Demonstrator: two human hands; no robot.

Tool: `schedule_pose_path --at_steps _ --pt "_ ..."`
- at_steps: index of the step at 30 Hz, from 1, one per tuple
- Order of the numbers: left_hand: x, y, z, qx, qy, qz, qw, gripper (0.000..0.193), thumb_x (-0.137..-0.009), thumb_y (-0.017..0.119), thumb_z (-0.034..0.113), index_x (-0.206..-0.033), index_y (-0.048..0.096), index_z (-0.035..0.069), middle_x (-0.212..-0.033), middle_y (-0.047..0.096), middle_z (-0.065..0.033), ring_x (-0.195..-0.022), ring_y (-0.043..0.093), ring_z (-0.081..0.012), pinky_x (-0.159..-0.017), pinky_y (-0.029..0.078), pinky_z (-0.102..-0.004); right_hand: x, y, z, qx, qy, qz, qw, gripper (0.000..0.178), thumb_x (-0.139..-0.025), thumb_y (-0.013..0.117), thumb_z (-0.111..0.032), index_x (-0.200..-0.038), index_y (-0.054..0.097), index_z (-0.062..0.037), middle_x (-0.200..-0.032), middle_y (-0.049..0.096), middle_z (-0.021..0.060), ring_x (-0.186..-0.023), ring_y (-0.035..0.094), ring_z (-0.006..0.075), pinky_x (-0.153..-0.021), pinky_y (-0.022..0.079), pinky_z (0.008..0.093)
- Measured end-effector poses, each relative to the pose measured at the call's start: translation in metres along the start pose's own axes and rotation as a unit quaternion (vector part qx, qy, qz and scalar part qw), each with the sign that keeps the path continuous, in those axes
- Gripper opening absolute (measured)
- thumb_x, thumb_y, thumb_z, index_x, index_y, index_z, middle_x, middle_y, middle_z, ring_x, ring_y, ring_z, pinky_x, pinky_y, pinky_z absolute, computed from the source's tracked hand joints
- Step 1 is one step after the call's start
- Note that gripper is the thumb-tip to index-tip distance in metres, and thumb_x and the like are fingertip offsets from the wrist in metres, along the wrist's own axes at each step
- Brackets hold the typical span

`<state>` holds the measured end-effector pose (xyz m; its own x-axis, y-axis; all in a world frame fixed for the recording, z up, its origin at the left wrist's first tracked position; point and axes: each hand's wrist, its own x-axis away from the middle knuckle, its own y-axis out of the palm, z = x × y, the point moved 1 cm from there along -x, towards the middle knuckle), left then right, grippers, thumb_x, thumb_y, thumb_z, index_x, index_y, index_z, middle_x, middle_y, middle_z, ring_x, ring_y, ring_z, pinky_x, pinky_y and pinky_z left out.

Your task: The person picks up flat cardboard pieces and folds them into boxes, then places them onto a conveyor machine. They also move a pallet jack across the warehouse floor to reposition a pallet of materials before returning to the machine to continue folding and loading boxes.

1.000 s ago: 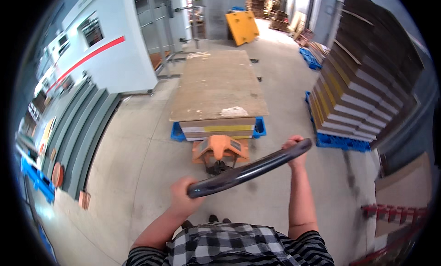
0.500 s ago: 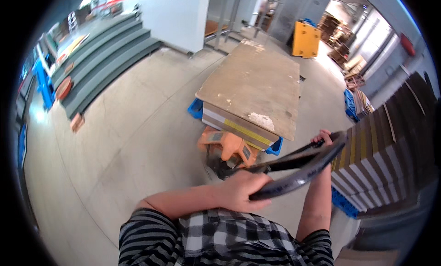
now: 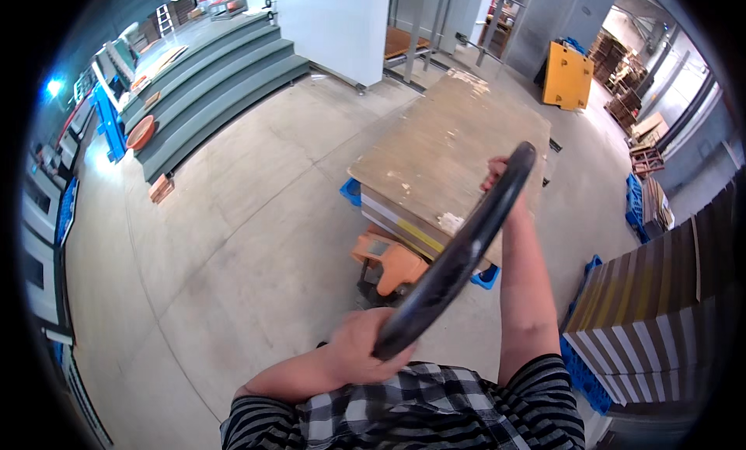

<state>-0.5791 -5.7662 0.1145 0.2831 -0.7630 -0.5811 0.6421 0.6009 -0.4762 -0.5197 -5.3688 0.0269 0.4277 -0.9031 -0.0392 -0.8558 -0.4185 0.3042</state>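
Both my hands grip the black handle [image 3: 460,252] of an orange pallet jack [image 3: 396,267]. My left hand [image 3: 361,343] is wrapped round its lower, near end, close to my body. Farther out, my right hand [image 3: 497,174] closes round the raised far side, its fingers partly hidden behind the bar. The handle slants up to the right, hiding part of the load. Beyond the jack's body, a worn brown board [image 3: 454,139] covers a stack of flat sheets [image 3: 396,223] with white and yellow edges. Blue pallet feet [image 3: 486,277] show under the stack.
Striped stacks of sheets [image 3: 637,326] stand close on the right, on a blue pallet [image 3: 587,376]. Green steps [image 3: 225,81] rise at the far left, with an orange bowl [image 3: 141,132] and wood blocks [image 3: 161,188] nearby. A yellow panel [image 3: 567,75] leans at the back right.
The handle has swung to a steeper slant, its right end higher and farther off. My right hand has risen with it; my left has shifted left. The surroundings have shifted right in view.
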Motion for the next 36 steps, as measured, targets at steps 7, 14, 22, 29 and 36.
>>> schedule_pose_path --at_steps 7,14,22,29,36 --pt "0.021 -0.028 -0.050 0.111 -0.240 0.102 0.959 0.029 -0.075 0.058 -0.008 -0.099 0.045 -0.001 -0.067 0.055 -0.0085 -0.053 0.058 -0.0152 -0.048 0.049 -0.0247 -0.003 0.076 0.004 0.042 -0.003 -0.008 0.999 0.007 -0.073 0.059 -0.007 -0.069 0.054 -0.0038 -0.053 0.049 0.0023 -0.042 0.049 0.0136 -0.041 0.042 0.0287" --pt "-0.024 -0.081 -0.107 0.160 -0.225 0.159 0.948 0.020 -0.077 0.052 -0.009 -0.093 0.047 0.000 -0.069 0.050 -0.0056 -0.047 0.051 -0.0120 -0.050 0.047 -0.0259 -0.007 0.115 0.013 0.031 -0.060 0.031 0.997 0.005 -0.072 0.057 -0.003 -0.068 0.054 -0.0013 -0.049 0.050 0.0056 -0.038 0.051 0.0161 -0.037 0.040 0.0292" --pt "-0.065 -0.147 -0.196 0.238 -0.197 0.096 0.946 0.016 -0.076 0.057 -0.005 -0.090 0.050 0.001 -0.073 0.050 -0.0045 -0.051 0.051 -0.0111 -0.050 0.044 -0.0249 0.062 0.123 0.014 0.010 -0.087 0.190 0.978 0.012 -0.070 0.061 -0.001 -0.078 0.053 -0.0028 -0.060 0.051 0.0026 -0.045 0.051 0.0119 -0.041 0.042 0.0270" --pt "-0.107 -0.170 -0.252 0.194 -0.166 0.090 0.963 0.013 -0.081 0.059 0.000 -0.091 0.051 0.002 -0.071 0.051 -0.0040 -0.053 0.049 -0.0112 -0.052 0.042 -0.0244 0.132 0.144 0.024 0.034 -0.149 0.305 0.940 0.016 -0.071 0.061 0.001 -0.084 0.053 -0.0009 -0.064 0.053 0.0036 -0.049 0.053 0.0127 -0.046 0.043 0.0269" --pt "-0.155 -0.152 -0.307 0.183 -0.160 0.110 0.964 0.010 -0.082 0.062 0.006 -0.087 0.055 0.002 -0.074 0.051 -0.0025 -0.055 0.047 -0.0101 -0.052 0.040 -0.0236 0.177 0.161 0.033 0.182 -0.170 0.365 0.897 0.020 -0.073 0.064 -0.003 -0.089 0.052 -0.0040 -0.069 0.054 0.0012 -0.064 0.054 0.0094 -0.058 0.044 0.0263"
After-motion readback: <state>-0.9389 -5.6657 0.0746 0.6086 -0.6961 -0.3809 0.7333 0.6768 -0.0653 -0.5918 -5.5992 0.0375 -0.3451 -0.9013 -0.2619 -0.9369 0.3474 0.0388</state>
